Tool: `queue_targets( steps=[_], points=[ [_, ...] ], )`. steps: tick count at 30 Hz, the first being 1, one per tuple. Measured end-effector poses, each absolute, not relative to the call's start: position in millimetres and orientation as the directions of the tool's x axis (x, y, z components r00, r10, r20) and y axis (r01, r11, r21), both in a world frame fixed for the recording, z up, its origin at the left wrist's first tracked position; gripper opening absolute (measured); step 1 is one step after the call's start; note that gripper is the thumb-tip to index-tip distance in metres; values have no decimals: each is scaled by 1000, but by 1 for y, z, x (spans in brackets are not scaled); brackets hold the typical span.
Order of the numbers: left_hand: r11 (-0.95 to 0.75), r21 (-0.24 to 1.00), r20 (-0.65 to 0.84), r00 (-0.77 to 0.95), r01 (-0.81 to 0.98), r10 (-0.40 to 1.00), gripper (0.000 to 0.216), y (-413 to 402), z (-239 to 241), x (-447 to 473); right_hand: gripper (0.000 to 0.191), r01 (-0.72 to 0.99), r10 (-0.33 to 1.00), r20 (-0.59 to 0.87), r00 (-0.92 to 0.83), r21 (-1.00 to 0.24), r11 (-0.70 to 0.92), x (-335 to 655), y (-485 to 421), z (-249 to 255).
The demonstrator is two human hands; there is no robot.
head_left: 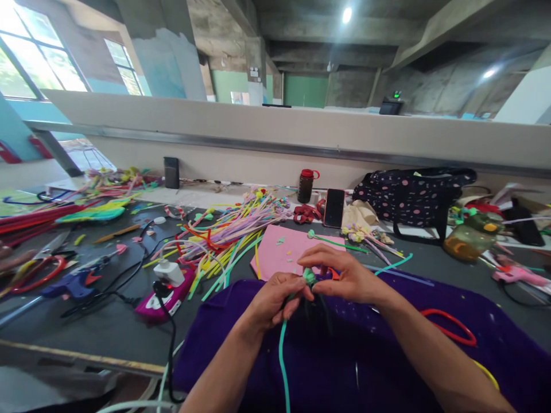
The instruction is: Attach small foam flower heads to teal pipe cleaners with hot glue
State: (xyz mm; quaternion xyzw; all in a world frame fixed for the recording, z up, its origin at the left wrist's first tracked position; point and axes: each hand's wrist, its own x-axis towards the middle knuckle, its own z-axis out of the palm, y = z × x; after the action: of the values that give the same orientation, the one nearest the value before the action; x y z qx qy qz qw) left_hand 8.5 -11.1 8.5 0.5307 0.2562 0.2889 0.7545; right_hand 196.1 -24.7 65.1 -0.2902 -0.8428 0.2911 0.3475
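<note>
My left hand [278,295] pinches a small green pipe-cleaner flower [309,276] between thumb and fingers, above the purple cloth. A long turquoise pipe cleaner [282,361] hangs down from below that hand; whether it joins the flower is hidden. From the other side, my right hand [346,272] curls its fingers and thumb around the flower's head, touching it. An orange piece [334,274], perhaps a scissors handle, shows behind the right fingers. Just beyond my hands lies a pink sheet [269,244] with green scraps and a green pipe-cleaner stem [340,243].
Purple cloth [232,338] covers the near edge. Pipe-cleaner bundles [241,223] lie behind. Leftward are a purple power strip [172,298], cables, a blue glue gun [75,281] and red-handled scissors [47,272]. A phone [333,207], bottle [305,186] and dotted bag [408,198] stand at the back.
</note>
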Motion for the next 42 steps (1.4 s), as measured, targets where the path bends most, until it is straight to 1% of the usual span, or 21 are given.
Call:
queue_targets(
  steps=[6,14,25,27,30,31,32,34,36,38,42],
  points=[
    [275,948,-91,686,-163,722,36,-11,7,10,39,296,676,432,-597,-664,687,194,-22,59],
    [289,940,-76,715,-181,695,35,-10,2,8,30,221,607,487,-628,-636,740,191,-23,63],
    [288,944,-100,689,-162,718,35,-11,4,11,17,226,624,507,-594,-639,735,191,-22,58],
    [276,948,-101,677,-156,729,35,-12,6,12,20,237,654,483,-582,-669,704,191,-24,59],
    [233,959,-89,610,-161,787,36,-14,9,13,46,205,740,418,-527,-782,588,189,-25,58],
    [205,964,-75,566,-171,821,37,-16,10,13,53,164,773,403,-491,-828,536,187,-24,56],
    [170,968,-52,515,-185,856,37,-17,11,13,55,110,805,390,-447,-869,483,186,-23,53],
    [77,972,23,414,-222,910,37,-19,12,14,48,-15,855,367,-368,-921,389,181,-21,46],
    [-2,972,86,346,-236,934,37,-20,11,14,40,-102,881,333,-334,-943,318,177,-20,39],
    [-34,975,107,327,-220,939,38,-21,10,15,38,-133,886,307,-349,-952,278,174,-20,36],
    [-48,985,105,358,-164,928,38,-23,9,16,33,-134,873,300,-385,-954,268,174,-22,37]
  ],
)
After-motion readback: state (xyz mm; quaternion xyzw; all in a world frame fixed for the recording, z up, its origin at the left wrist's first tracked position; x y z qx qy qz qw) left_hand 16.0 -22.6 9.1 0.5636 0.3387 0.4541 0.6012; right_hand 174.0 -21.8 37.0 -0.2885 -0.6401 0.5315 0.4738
